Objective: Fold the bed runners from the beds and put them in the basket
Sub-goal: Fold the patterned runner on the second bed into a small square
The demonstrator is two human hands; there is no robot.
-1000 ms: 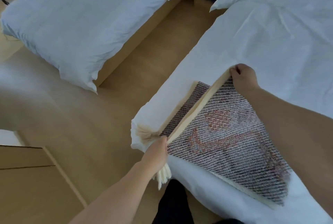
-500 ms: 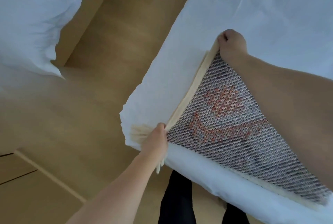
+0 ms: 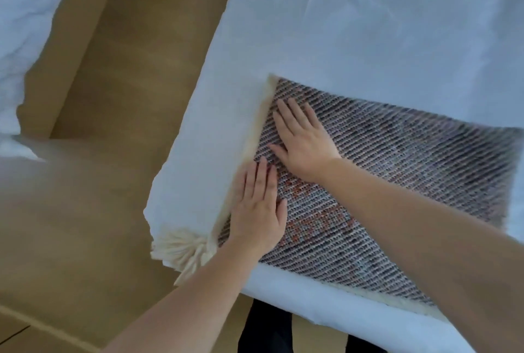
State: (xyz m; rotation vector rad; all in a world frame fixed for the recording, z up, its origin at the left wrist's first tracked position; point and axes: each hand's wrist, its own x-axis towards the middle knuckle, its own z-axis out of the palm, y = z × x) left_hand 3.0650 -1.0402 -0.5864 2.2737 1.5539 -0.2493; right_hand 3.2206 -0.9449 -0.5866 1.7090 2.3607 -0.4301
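Note:
A folded bed runner [image 3: 402,171], woven grey and dark with a reddish pattern and a cream border, lies flat at the near corner of a white bed [image 3: 368,26]. A cream tassel [image 3: 181,247] hangs off the bed corner. My left hand [image 3: 259,208] lies flat with straight fingers on the runner near its left edge. Just beyond it, my right hand [image 3: 302,141] presses flat on the runner, fingers spread. No basket is in view.
A tan wooden floor [image 3: 93,210] runs between this bed and a second white bed [image 3: 25,26] at the far left. Dark trouser legs [image 3: 266,327] show below the bed's near edge. A wooden furniture edge [image 3: 17,332] sits at the bottom left.
Both hands let go of the runner's cream edge, which they had been pinching, and now lie flat on the folded runner. The fold has been laid down and the camera has come closer.

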